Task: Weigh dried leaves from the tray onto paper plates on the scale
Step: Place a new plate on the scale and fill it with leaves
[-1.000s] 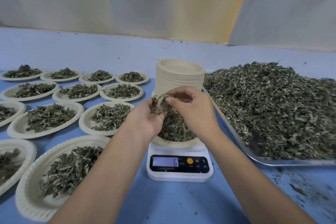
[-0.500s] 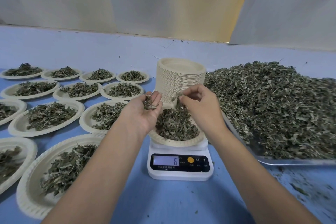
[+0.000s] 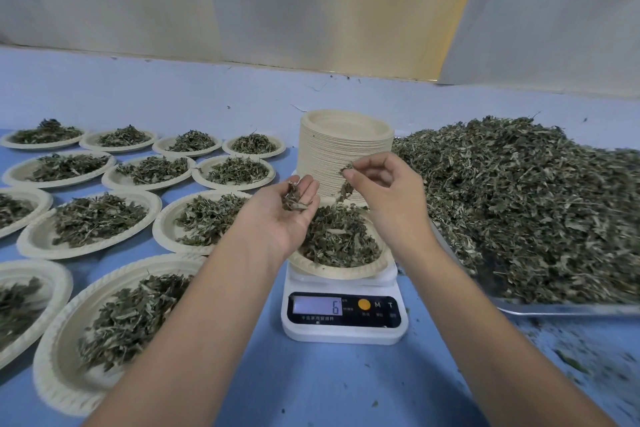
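From the head camera we look down at the scale (image 3: 343, 317), whose display shows 6. On it sits a paper plate (image 3: 346, 272) holding a mound of dried leaves (image 3: 337, 236). Our left hand (image 3: 287, 218) lies palm up just over the plate's left edge, fingers relaxed, with loose bits (image 3: 293, 200) resting on it. Our right hand (image 3: 388, 194) hovers above the plate's far side, thumb and forefinger pinching a small bunch (image 3: 346, 184) that dangles over the mound. To the left, a dozen or so filled plates (image 3: 97, 222) cover the table (image 3: 311, 385), so a good share is done. We judge that much is left too: the tray (image 3: 554, 309) at right is heaped high, and a tall stack of plates (image 3: 346, 149) stands behind the scale. This portion looks to be at the fine-adjusting stage.
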`<state>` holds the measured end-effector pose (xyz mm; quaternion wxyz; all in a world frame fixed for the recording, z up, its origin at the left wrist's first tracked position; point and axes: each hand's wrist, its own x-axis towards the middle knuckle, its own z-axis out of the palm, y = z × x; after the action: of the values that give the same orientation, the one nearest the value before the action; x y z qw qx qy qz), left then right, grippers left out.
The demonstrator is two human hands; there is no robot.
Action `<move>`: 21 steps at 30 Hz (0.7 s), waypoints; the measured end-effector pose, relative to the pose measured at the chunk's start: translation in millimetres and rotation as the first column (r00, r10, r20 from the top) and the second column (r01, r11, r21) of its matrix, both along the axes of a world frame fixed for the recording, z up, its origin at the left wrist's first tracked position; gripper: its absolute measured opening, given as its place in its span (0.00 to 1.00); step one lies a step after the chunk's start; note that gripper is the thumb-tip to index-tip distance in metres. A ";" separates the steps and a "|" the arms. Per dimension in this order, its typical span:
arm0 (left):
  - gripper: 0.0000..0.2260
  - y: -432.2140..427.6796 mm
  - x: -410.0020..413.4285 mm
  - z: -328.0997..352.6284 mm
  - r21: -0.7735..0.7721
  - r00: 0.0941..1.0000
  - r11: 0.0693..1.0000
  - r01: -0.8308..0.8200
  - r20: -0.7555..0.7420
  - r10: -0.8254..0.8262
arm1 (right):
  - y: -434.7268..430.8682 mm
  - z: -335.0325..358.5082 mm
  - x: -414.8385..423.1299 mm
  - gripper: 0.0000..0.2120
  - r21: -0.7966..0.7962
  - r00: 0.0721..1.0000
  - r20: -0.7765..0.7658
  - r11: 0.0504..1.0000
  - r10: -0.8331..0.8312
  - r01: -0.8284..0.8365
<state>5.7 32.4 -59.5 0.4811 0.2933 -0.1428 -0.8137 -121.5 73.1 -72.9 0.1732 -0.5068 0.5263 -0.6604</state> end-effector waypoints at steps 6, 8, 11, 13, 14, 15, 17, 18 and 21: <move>0.13 8.4 -5.3 0.5 -0.027 0.996 0.996 0.086 0.008 -0.086 | 0.1 0.6 3.8 0.08 -0.061 0.997 0.042 0.997 0.057 -0.055; 0.13 9.5 -5.5 1.4 -0.020 0.995 0.995 0.096 -0.005 -0.096 | 0.0 -0.1 3.5 0.08 -0.053 0.998 0.032 0.997 0.061 -0.059; 0.13 10.0 -5.6 2.3 -0.005 0.993 0.994 0.111 -0.045 -0.111 | -0.3 -1.3 3.3 0.07 -0.051 0.997 0.033 0.996 0.073 -0.071; 0.13 11.1 -5.7 2.7 0.001 0.989 0.991 0.131 -0.063 -0.131 | -0.8 -2.5 3.0 0.08 -0.043 0.998 0.014 0.997 0.067 -0.066; 0.13 11.7 -5.6 2.9 0.001 0.988 0.990 0.140 -0.068 -0.139 | -1.0 -3.2 2.8 0.08 -0.038 0.998 -0.005 0.997 0.061 -0.061; 0.13 12.3 -5.7 3.1 0.002 0.987 0.989 0.147 -0.073 -0.146 | -1.4 -4.1 2.6 0.08 -0.031 0.998 -0.021 0.998 0.057 -0.057; 0.13 13.1 -6.3 3.5 0.001 0.986 0.988 0.153 -0.072 -0.153 | -2.2 -5.7 2.4 0.08 -0.015 0.998 -0.042 0.999 0.050 -0.050; 0.13 13.2 -6.5 3.5 -0.002 0.986 0.988 0.153 -0.070 -0.153 | -2.7 -6.2 2.3 0.09 -0.012 0.998 -0.050 0.999 0.044 -0.045; 0.13 12.7 -6.4 3.2 -0.004 0.987 0.990 0.139 -0.079 -0.139 | -3.9 -6.9 1.1 0.09 -0.024 0.997 -0.078 1.000 0.011 -0.013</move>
<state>-0.7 45.1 -56.3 0.4283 0.2506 -0.1430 -0.8563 -120.3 69.2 -79.8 0.1503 -0.5373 0.5214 -0.6457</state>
